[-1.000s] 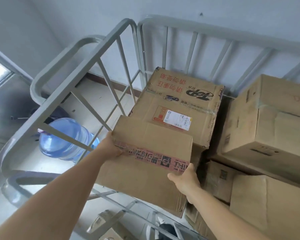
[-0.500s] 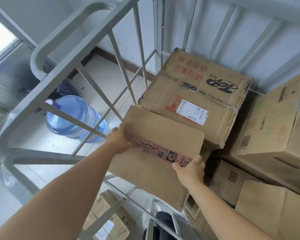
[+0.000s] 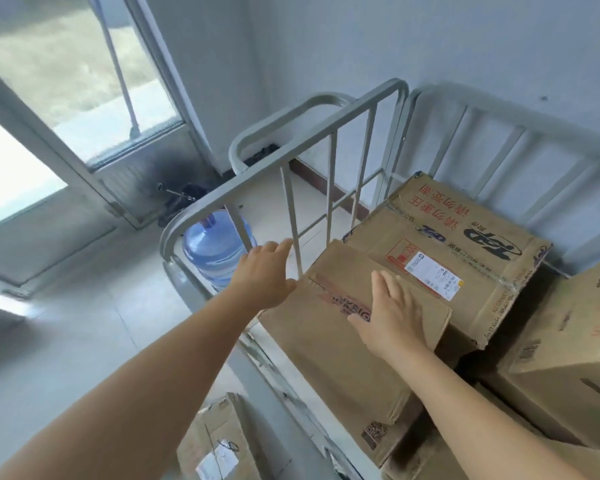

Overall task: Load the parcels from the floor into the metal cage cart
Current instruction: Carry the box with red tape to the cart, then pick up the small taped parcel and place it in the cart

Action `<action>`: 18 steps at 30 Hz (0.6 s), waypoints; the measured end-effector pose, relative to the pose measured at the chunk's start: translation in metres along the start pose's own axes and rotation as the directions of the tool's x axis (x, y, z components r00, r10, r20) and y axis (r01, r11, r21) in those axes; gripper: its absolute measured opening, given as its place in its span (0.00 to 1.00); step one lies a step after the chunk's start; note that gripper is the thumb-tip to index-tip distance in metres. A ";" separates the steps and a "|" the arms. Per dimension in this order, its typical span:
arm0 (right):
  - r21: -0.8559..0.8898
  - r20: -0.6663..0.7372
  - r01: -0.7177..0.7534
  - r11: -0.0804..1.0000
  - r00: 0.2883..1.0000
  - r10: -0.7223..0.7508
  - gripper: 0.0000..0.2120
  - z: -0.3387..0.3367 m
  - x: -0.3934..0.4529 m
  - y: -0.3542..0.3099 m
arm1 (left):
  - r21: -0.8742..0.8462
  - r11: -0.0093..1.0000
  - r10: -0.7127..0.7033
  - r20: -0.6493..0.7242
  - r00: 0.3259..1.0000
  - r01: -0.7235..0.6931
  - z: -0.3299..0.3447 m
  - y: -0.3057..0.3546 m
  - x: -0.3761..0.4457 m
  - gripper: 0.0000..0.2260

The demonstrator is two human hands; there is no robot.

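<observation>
- metal cage cart [image 3: 278, 174] fills the right half of the view, grey tube frame with vertical bars, parked against a pale wall.
- taped parcel [image 3: 329, 348] sits inside the cart at its near-left corner, tilted, red printed tape across the top, its far edge leaning on the box behind.
- printed box [image 3: 471, 237] is behind it on the far side, red lettering, a dark logo and a white shipping label [image 3: 433, 276] on top.
- more brown boxes [image 3: 565, 341] are stacked in the right part of the cart.
- right hand [image 3: 394, 315] lies flat on top of the taped parcel, palm down, fingers spread and straight, gripping nothing.
- left hand [image 3: 265, 277] is open, fingers extended, at the parcel's left edge beside the cart's side bars; thumb looks to touch the corner, cannot tell for sure. nothing held.
- one parcel on the floor [image 3: 219, 441] is outside the cart, near bottom centre, with a white label on it.
- blue water jug [image 3: 215, 254] stands on the floor left of the cart, seen through the bars.
- glass door [image 3: 66, 109] on the far left, bright outside.
</observation>
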State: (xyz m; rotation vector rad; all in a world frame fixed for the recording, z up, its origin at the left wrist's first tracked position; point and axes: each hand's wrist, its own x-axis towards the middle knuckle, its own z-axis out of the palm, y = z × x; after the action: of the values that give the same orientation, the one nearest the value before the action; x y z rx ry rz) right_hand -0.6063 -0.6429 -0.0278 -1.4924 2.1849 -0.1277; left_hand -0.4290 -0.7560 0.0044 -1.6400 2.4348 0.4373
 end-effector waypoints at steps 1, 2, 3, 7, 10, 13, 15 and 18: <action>-0.016 -0.020 0.040 0.999 0.999 -0.040 0.42 -0.007 -0.007 -0.012 | -0.005 1.000 -0.013 -0.037 0.999 0.013 -0.010 -0.007 -0.016 0.33; -0.031 -0.040 0.076 0.997 0.996 -0.077 0.41 -0.012 -0.014 -0.025 | -0.010 1.000 -0.026 -0.076 0.997 0.025 -0.020 -0.014 -0.034 0.33; -0.045 -0.057 0.109 0.993 0.992 -0.111 0.41 -0.017 -0.023 -0.037 | -0.020 0.999 -0.043 -0.111 0.993 0.041 -0.029 -0.022 -0.053 0.32; -0.125 -0.116 0.267 0.956 0.953 -0.281 0.38 -0.025 -0.070 -0.094 | -0.046 0.994 -0.106 -0.225 0.969 0.098 -0.052 -0.060 -0.139 0.32; -0.164 -0.138 0.370 0.914 0.909 -0.393 0.37 -0.019 -0.115 -0.141 | -0.060 0.983 -0.185 -0.305 0.934 0.175 -0.052 -0.097 -0.207 0.31; -0.209 -0.118 0.463 0.861 0.862 -0.493 0.38 0.003 -0.158 -0.185 | -0.073 0.956 -0.292 -0.316 0.903 0.284 -0.045 -0.134 -0.278 0.31; -0.201 -0.091 0.513 0.835 0.838 -0.537 0.38 0.025 -0.185 -0.211 | -0.100 0.931 -0.364 -0.305 0.880 0.351 -0.036 -0.159 -0.323 0.32; -0.191 -0.012 0.587 0.787 0.800 -0.600 0.39 0.066 -0.224 -0.245 | -0.152 0.879 -0.476 -0.285 0.832 0.451 -0.013 -0.197 -0.387 0.32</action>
State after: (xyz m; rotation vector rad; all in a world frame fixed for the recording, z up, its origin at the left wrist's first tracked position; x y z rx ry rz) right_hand -0.3046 -0.5274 0.0734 -2.2771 1.7268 -0.1999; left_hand -0.0999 -0.4911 0.1057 -2.4107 2.1054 0.2048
